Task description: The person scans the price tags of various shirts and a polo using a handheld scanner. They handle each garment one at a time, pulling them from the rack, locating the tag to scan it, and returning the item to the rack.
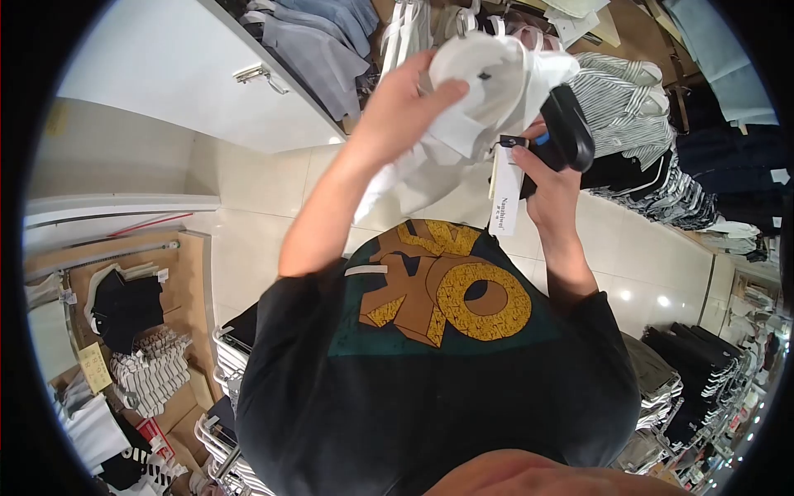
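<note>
The left hand (pixel 405 103) over there grips a white cloth garment (pixel 475 95), bunched up at upper centre of the frame; the right hand (pixel 556 186) grasps a black plastic handheld device (pixel 572 124) and a white rectangular paper tag (pixel 503 198). The tag is already exposed; what's left, I can't tell.

Pale glossy floor tiles (pixel 256 178), overhead lights mirrored in them as small bright spots. White panel door (pixel 165 74) with metal latch (pixel 260 76) at upper left; below it, a curved pale wall (pixel 124 153) and a light-wood display cabinet (pixel 198 281). Racks of folded and hung clothes (pixel 691 372) crowd the far side, dark trousers and striped tops among them.
</note>
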A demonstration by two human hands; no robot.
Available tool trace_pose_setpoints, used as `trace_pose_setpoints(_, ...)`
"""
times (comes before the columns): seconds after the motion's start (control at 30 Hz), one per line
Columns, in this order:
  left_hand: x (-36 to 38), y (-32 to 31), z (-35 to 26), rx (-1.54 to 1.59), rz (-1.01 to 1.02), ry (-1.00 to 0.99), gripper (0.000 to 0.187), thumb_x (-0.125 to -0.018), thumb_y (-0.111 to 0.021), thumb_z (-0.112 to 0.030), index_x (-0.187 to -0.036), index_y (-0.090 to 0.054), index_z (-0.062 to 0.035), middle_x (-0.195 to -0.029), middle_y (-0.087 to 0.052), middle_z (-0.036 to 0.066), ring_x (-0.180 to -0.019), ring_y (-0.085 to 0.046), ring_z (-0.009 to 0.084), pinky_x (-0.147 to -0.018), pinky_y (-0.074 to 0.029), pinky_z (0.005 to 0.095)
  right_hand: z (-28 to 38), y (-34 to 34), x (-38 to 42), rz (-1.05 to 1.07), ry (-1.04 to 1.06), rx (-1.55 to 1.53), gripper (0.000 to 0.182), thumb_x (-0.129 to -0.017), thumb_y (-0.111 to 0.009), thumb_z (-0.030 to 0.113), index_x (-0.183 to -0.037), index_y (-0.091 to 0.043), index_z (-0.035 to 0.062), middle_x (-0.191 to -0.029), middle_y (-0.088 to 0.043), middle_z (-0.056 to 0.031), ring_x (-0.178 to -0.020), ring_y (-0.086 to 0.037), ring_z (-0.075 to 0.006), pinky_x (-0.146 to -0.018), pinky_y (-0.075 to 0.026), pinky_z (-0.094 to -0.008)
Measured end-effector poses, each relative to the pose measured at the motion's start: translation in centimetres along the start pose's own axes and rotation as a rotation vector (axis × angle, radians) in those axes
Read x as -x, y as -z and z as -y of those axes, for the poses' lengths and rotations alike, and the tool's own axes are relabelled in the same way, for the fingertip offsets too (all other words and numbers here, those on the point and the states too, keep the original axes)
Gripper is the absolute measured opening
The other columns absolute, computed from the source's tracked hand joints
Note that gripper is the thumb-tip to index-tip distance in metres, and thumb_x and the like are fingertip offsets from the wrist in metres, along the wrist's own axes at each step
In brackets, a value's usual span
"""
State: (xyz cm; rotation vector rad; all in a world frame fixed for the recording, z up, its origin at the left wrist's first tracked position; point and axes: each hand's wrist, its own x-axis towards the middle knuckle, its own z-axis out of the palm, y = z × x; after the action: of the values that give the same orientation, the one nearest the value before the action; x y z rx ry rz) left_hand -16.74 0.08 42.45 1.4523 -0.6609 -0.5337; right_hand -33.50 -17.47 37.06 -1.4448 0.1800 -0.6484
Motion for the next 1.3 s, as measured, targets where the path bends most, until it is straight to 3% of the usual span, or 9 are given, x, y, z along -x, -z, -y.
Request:
trace_pose_setpoints(0.07, 1.0, -1.3, 1.7, 0.003, 0.003, 0.006, 0.056, -0.094, -0.078, -0.027, -0.137, -0.058, 0.004, -0.114, -0.074, 0.012, -0.104, -0.069, 0.0159, -0.091, -0.055, 0.0311, 1.3, -1.4, 0.2, -0.126, -0.222, -0.187, 0.041, -0.081, -0.075, -0.014, -0.117, -0.065, 0.0008, -0.104, -0.063, -0.0026, -0.094, -0.062, -0.0104, -0.082, -0.051, -0.0259)
trace_pose_setpoints(0.2, 2.9, -3.4, 2.9, -0.091, 0.046, 0.047, 0.074, -0.087, -0.085, -0.033, -0.143, -0.053, 0.004, -0.122, -0.071, 0.016, -0.11, -0.067, 0.0197, -0.096, -0.054, 0.035, 1.5, -1.9, -0.5, -0.062, -0.114, -0.1, 0.051, -0.082, -0.073, -0.016, -0.128, -0.062, 0.001, -0.108, -0.066, -0.0053, -0.093, -0.065, -0.0122, -0.083, -0.056, -0.0269)
trace_pose_setpoints(0.37, 4.0, -4.4, 3.3, -0.01, 0.132, 0.031, 0.091, -0.081, -0.09, -0.032, -0.15, -0.044, 0.0048, -0.129, -0.068, 0.016, -0.114, -0.066, 0.0193, -0.099, -0.052, 0.0338, 0.5, -2.7, -0.4, -0.11, -0.148, 0.131, 0.022, -0.088, -0.079, -0.001, -0.109, -0.073, -0.0008, -0.098, -0.073, -0.0037, -0.086, -0.067, -0.0086, -0.076, -0.054, -0.0251)
trace_pose_setpoints(0.5, 3.7, -4.4, 5.7, -0.178, 0.146, -0.068, 0.091, -0.081, -0.089, -0.024, -0.153, -0.041, 0.0049, -0.129, -0.067, 0.017, -0.116, -0.065, 0.0182, -0.099, -0.053, 0.0333, 0.4, -3.0, 0.0, -0.007, -0.241, -0.007, 0.021, -0.09, -0.08, 0.005, -0.109, -0.072, -0.0016, -0.091, -0.073, -0.0026, -0.083, -0.067, -0.0088, -0.076, -0.055, -0.0257)
trace_pose_setpoints(0.57, 3.8, -4.4, 5.3, 0.017, 0.211, 0.164, 0.081, -0.086, -0.081, -0.012, -0.154, -0.04, 0.0048, -0.132, -0.065, 0.015, -0.12, -0.063, 0.0177, -0.099, -0.053, 0.0337, -0.1, -3.3, 0.3, -0.01, -0.219, 0.006, 0.02, -0.091, -0.08, 0.005, -0.108, -0.072, -0.002, -0.092, -0.073, -0.003, -0.083, -0.067, -0.0088, -0.076, -0.055, -0.0259)
trace_pose_setpoints(0.77, 3.4, -3.4, 7.4, 0.27, 0.207, 0.129, 0.069, -0.09, -0.066, 0.001, -0.154, -0.041, 0.0046, -0.136, -0.06, 0.012, -0.124, -0.059, 0.0177, -0.101, -0.051, 0.0324, 0.0, -3.0, 0.4, 0.017, -0.189, 0.004, 0.018, -0.093, -0.078, 0.005, -0.108, -0.072, -0.0036, -0.094, -0.074, -0.0043, -0.084, -0.069, -0.0098, -0.077, -0.056, -0.0267)
trace_pose_setpoints(0.93, 2.8, -1.3, 7.0, 0.231, 0.208, 0.15, 0.066, -0.09, -0.069, -0.003, -0.152, -0.047, 0.0033, -0.14, -0.059, 0.011, -0.128, -0.055, 0.0164, -0.108, -0.044, 0.0323, 0.6, -1.2, 1.6, 0.055, -0.199, 0.013, 0.031, -0.092, -0.072, -0.005, -0.123, -0.066, -0.0032, -0.102, -0.072, -0.0073, -0.089, -0.073, -0.016, -0.078, -0.061, -0.0274)
trace_pose_setpoints(1.1, 2.3, 0.0, 6.7, 0.22, 0.121, 0.118, 0.062, -0.09, -0.068, -0.002, -0.149, -0.05, 0.0025, -0.135, -0.062, 0.01, -0.123, -0.058, 0.0162, -0.106, -0.045, 0.0304, 1.7, -0.1, 3.9, 0.166, -0.279, 0.189, 0.03, -0.09, -0.075, -0.005, -0.119, -0.068, -0.0036, -0.097, -0.071, -0.0052, -0.077, -0.067, -0.0113, -0.072, -0.057, -0.0262)
trace_pose_setpoints(1.3, 1.6, -1.0, 6.5, 0.308, 0.03, 0.162, 0.057, -0.092, -0.064, 0.0, -0.148, -0.051, 0.0021, -0.132, -0.066, 0.01, -0.12, -0.061, 0.0155, -0.105, -0.046, 0.0299, 1.2, -1.7, 4.3, 0.168, -0.36, 0.118, 0.037, -0.085, -0.082, -0.004, -0.119, -0.067, -0.0024, -0.101, -0.071, -0.0031, -0.09, -0.066, -0.0087, -0.081, -0.055, -0.0247)
